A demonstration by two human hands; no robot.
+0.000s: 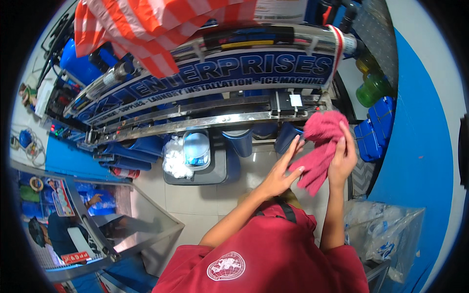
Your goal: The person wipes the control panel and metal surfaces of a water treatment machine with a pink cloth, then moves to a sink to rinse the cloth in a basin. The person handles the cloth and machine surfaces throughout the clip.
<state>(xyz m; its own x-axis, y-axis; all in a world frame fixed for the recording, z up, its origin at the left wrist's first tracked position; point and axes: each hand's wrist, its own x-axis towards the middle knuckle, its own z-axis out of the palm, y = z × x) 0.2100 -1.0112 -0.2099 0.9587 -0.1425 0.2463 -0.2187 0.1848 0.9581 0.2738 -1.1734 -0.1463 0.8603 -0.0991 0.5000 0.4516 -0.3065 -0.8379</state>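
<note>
A dark pink, fluffy cloth (320,158) hangs bunched in front of me, right of the middle. My right hand (343,158) grips it from the right side, fingers wrapped over its edge. On the other side is my left hand (281,173), fingers stretched out and apart. Its thumb and fingertips lie at the cloth's left edge; whether they press on it I cannot tell. Just beyond the cloth runs a metal rail (215,118) with a small black box (288,103) strapped to it.
A printed blue sign (210,80) hangs from a shiny horizontal tube, with an orange-and-white striped sheet (161,29) draped above. A dark bin (215,171) bears a pail (197,149) and a white plastic bag (176,158). Blue packs (375,128) stand right; a person sits lower left behind glass.
</note>
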